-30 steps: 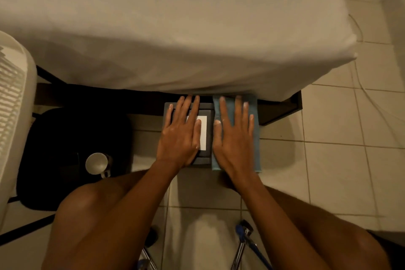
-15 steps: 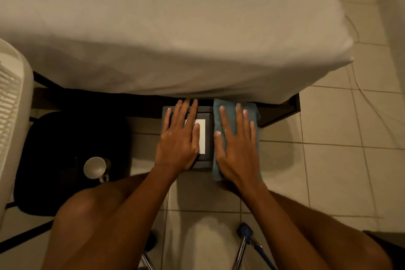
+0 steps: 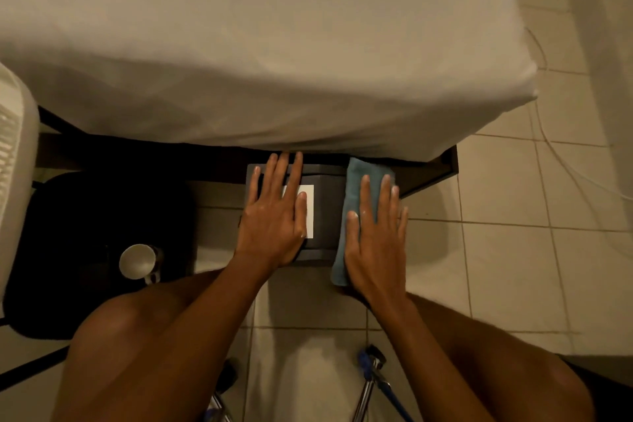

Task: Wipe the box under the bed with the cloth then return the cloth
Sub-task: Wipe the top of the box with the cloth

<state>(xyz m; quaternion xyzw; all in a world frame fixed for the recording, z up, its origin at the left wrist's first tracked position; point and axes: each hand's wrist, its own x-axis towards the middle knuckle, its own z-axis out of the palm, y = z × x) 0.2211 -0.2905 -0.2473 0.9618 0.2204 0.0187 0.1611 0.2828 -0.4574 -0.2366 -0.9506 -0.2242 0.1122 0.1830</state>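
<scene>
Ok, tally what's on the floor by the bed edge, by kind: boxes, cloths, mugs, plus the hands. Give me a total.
box: 1
cloth: 1
mug: 1
hands: 2, left hand flat on the box, right hand flat on the cloth
Total: 5

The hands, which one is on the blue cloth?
The right hand lies flat on the blue cloth beside the dark box; the left hand rests bare on that box, partly covering its white label.
</scene>
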